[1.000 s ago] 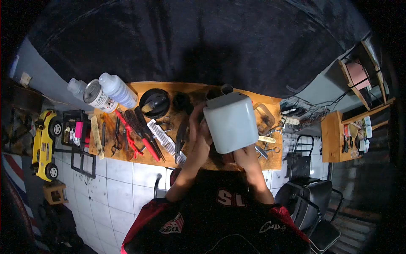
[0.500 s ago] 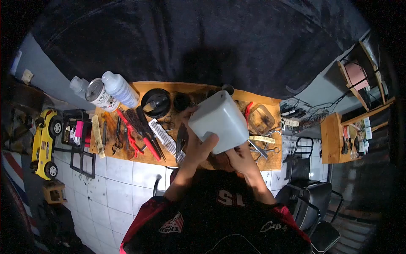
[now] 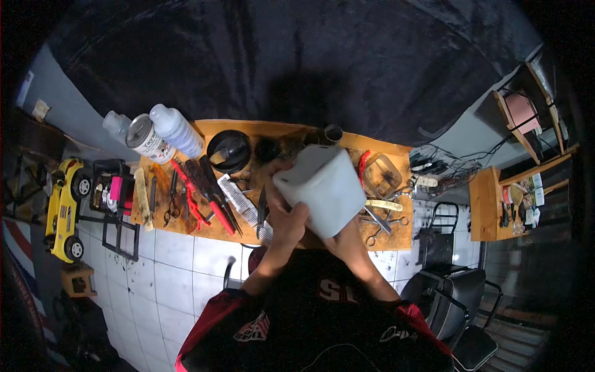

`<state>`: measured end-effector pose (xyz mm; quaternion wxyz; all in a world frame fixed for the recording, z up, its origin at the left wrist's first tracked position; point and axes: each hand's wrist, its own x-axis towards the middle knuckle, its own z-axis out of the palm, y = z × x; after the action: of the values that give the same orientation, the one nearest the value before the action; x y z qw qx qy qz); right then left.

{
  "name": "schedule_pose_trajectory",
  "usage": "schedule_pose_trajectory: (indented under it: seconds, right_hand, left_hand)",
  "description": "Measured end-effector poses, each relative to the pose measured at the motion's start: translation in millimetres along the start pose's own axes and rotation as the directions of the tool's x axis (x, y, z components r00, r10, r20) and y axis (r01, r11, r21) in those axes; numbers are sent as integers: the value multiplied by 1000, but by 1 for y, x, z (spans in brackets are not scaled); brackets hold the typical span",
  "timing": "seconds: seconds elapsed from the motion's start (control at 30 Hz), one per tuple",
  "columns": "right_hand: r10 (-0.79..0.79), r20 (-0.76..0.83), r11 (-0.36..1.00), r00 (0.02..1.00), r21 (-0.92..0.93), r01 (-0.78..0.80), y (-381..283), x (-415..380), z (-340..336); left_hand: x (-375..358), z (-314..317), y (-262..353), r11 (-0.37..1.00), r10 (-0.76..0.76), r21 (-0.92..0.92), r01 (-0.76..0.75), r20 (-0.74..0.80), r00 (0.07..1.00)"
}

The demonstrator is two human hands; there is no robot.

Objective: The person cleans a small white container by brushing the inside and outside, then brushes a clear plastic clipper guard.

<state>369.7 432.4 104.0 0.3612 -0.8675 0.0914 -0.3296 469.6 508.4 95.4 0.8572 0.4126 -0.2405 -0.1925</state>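
Note:
A boxy white plastic container (image 3: 328, 192) is held up over the wooden table, tilted, its top side facing away from me. My left hand (image 3: 286, 217) grips its left side, thumb against the near face and fingers around the far edge. From below, my right hand (image 3: 348, 243) holds the lower right part; its fingers are mostly hidden behind the container. Just left of my left hand lies a pale comb (image 3: 238, 197). Scissors (image 3: 387, 223) and a yellowish strip (image 3: 383, 204) lie to the container's right.
On the wooden table (image 3: 248, 235) are a black bowl (image 3: 228, 151), a red-handled brush (image 3: 201, 186), a clear tub (image 3: 382, 175), a can (image 3: 149, 139) and a bottle (image 3: 178, 131). A dark curtain (image 3: 297, 62) hangs behind. A black chair (image 3: 455, 304) stands at right.
The container has tipped and lowered slightly, showing more of its top edge. My right hand has slid further under it and a little left; my left hand keeps its grip.

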Motion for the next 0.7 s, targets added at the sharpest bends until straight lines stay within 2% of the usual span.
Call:
schedule_pose_trajectory:
  seconds: [0.07, 0.13, 0.17, 0.23, 0.33, 0.37, 0.43, 0.47, 0.5, 0.6, 0.67, 0.7]
  right_hand:
    - [111, 66, 968, 992, 221, -123, 16, -18, 3]
    - [180, 132, 880, 975, 421, -220, 15, -22, 0]
    - [313, 163, 791, 936, 501, -351, 3, -18, -6]
    - [541, 257, 541, 801, 623, -565, -19, -13, -16]
    - [292, 169, 820, 941, 463, -337, 6, -18, -10]
    - [238, 138, 910, 961, 314, -271, 8, -19, -11]
    - [119, 111, 993, 987, -8, -119, -3, -5, -15]
    - [78, -1, 996, 997, -45, -78, -1, -2, -9]
    - [95, -43, 994, 995, -56, -97, -6, 2, -4]
    - [118, -118, 992, 986, -31, -123, -13, 8, 1]
    - [100, -101, 993, 990, 68, -93, -2, 4, 4]
    - [106, -32, 986, 994, 133, -101, -1, 3, 2]
  left_hand:
    - [3, -5, 0, 988, 94, 120, -96, 21, 995]
    - [8, 12, 30, 991, 29, 133, -32, 24, 999]
    - [11, 20, 46, 990, -4, 140, 0, 26, 1000]
    - [5, 4, 28, 990, -53, 132, 49, 27, 998]
    - [1, -13, 11, 987, -125, 104, 121, 36, 991]
    - [2, -15, 10, 985, -149, 88, 145, 40, 988]
    - [8, -11, 17, 986, -164, 29, 162, 56, 985]
    - [8, -10, 18, 988, -152, -4, 153, 70, 986]
    - [8, -9, 19, 989, -141, -37, 145, 85, 986]
    - [4, -4, 7, 995, -29, 96, 19, 107, 994]
    - [7, 5, 16, 979, 42, 194, -63, 109, 993]
    - [8, 4, 14, 989, -62, 139, 54, 53, 997]
